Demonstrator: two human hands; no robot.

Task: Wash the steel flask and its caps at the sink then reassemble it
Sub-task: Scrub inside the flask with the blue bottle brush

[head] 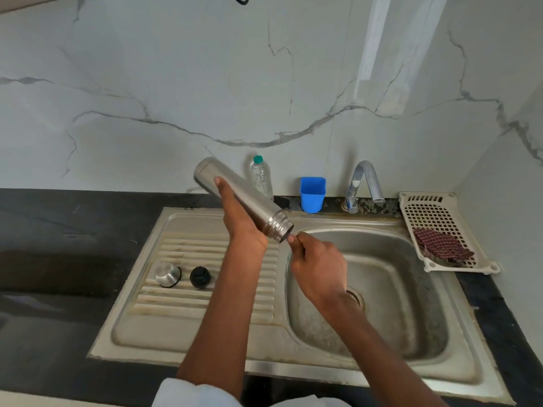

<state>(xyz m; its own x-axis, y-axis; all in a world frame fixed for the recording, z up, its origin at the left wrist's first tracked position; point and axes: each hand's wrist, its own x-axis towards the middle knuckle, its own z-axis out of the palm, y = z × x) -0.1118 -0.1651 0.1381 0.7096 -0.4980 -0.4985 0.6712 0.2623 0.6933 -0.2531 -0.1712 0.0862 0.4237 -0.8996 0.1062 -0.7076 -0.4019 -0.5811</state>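
Left hand (238, 221) grip grasping steel flask (235, 193), open mouth tilted down-right over sink (390, 286), right hand (318, 267) clenched at mouth

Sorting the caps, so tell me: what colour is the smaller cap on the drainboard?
Black, seen in the head view: the smaller cap sits right of the steel cap.

No legible text anywhere

Bare forearms, with a white sleeve (188, 392) at the left elbow.
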